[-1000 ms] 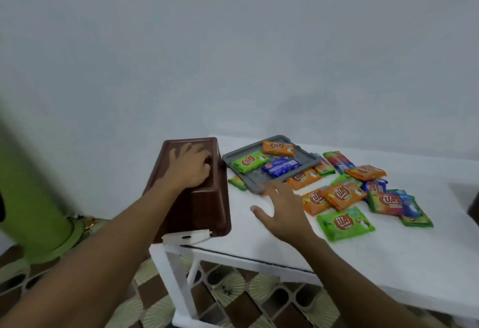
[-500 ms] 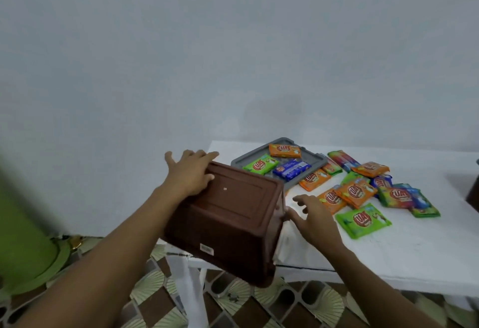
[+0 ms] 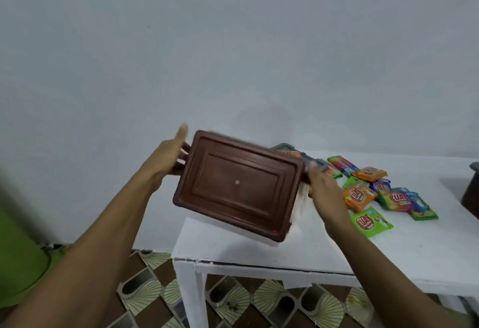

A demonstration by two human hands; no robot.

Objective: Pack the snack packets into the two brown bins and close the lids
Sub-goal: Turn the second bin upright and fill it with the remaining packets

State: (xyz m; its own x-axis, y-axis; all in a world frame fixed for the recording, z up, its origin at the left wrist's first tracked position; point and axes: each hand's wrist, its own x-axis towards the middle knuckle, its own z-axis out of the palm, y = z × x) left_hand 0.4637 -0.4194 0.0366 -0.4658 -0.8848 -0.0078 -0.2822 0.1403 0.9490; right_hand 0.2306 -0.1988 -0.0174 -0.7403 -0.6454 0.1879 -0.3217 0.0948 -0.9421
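The brown bin [image 3: 238, 187] hangs over the table's [image 3: 259, 252] near-left corner; left hand [image 3: 166, 156] fingers curl round its end, right hand [image 3: 322, 190] fingers too blurred; snack packets [image 3: 359, 196] read "UA".
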